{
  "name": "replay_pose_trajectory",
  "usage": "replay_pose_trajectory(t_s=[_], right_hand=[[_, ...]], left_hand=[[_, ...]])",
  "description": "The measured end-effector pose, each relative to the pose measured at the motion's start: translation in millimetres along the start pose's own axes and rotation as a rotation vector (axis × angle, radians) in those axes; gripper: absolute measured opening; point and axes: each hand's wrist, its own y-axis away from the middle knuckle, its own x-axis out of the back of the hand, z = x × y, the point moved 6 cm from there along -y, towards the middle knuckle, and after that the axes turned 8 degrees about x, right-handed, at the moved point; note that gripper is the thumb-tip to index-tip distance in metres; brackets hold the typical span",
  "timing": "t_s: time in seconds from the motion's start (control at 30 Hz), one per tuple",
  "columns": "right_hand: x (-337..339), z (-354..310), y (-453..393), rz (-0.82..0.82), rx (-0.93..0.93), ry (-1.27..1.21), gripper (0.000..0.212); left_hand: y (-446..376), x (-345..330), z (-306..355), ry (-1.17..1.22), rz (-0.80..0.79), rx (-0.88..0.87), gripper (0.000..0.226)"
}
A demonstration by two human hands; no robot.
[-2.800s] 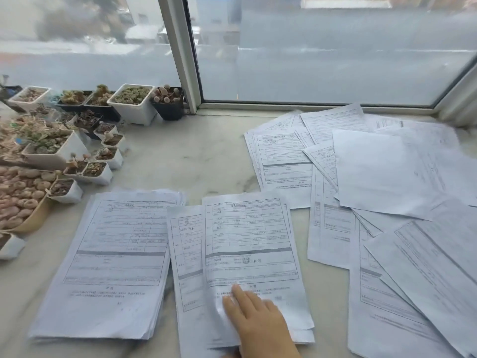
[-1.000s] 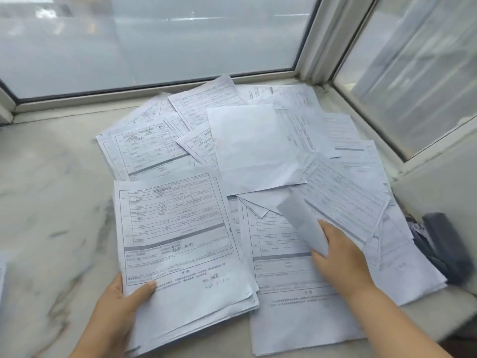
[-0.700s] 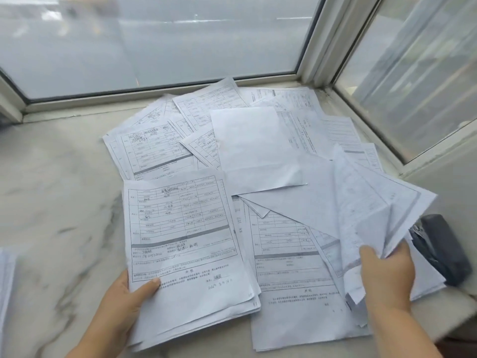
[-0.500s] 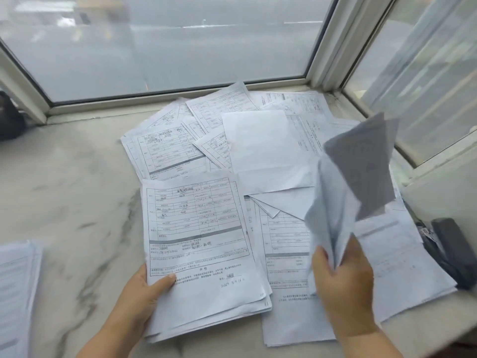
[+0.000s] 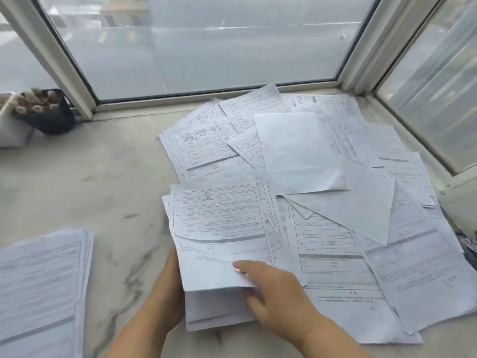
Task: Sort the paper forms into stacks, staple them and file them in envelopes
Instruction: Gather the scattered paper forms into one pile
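Note:
A stack of printed forms [image 5: 219, 228] lies near the front of the marble sill. My left hand [image 5: 167, 290] grips its lower left edge, with the fingers hidden beneath. My right hand [image 5: 276, 293] pinches the lower right corner of the top sheet, index finger on top and thumb under the corner. A second, squared stack of forms [image 5: 38, 288] sits at the far left. A loose, overlapping pile of forms [image 5: 361, 254] spreads to the right, with a blank-side-up sheet [image 5: 296, 151] on it.
A black pot of succulents [image 5: 49, 112] and a white pot [image 5: 10, 130] stand at the back left by the window frame [image 5: 77, 81]. A dark object [image 5: 468, 244] shows at the right edge, partly under paper. Glass panes close off the back and right.
My right hand lifted sheets off the loose pile, carried them left and laid them on the stack my left hand holds. The view swung left, showing the left stack and pots.

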Motion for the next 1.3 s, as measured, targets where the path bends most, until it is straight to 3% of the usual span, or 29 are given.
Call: replay_pose_trajectory(t_s=[0.07,0.13,0.23,0.3,0.4,0.47,0.57,0.67,0.73,0.83,0.9,1.0,1.1,1.17,1.23,1.3], right_hand=[[13,0,3,0.088,-0.04,-0.046,0.051],[14,1,6,0.042,-0.097,-0.058,0.06],[0,4,9,-0.266,-0.134,-0.041,0.078],[2,16,9,-0.318,-0.204,-0.104,0.079],[46,60,-6,-0.026,-0.343,-0.164,0.035],[94,109,-16,0.241,-0.475,-0.122,0.025],[165,180,-34,0.394,-0.698,-0.039,0.046],[204,227,-60,0.293,-0.838,0.06,0.074],[209,238,-77,0.191,-0.873,0.156,0.088],[202,248,-96,0.049,-0.925,0.267,0.095],[195,257,-98,0.014,-0.954,0.214,0.082],[192,276,-99,0.062,-0.915,0.01,0.037],[212,289,-98,0.193,-0.792,-0.169,0.034],[240,303,-89,0.26,-0.787,-0.24,0.014],[271,318,-75,0.218,-0.831,-0.194,0.019],[291,336,-63,0.076,-0.857,-0.038,0.021]], left_hand=[[-3,3,-6,0.123,-0.026,0.115,0.071],[-6,8,-8,0.194,-0.032,0.142,0.082],[-5,3,-2,0.225,-0.119,0.16,0.072],[-6,4,-5,0.191,-0.116,0.23,0.055],[-16,16,-13,-0.018,0.019,0.191,0.034],[-19,23,-18,-0.123,0.157,0.157,0.031],[-13,28,-16,-0.225,0.412,0.063,0.026],[-5,19,-12,-0.382,0.548,-0.005,0.018],[-3,14,-12,-0.366,0.582,-0.026,0.018],[-3,12,-9,-0.314,0.619,-0.045,0.018],[-3,13,-7,-0.303,0.632,-0.034,0.02],[-3,13,-8,-0.3,0.614,-0.004,0.023],[-4,18,-12,-0.303,0.631,-0.014,0.015],[-3,18,-14,-0.289,0.627,-0.028,0.017],[-3,18,-15,-0.268,0.615,-0.03,0.019],[-3,19,-18,-0.243,0.617,-0.021,0.018]])
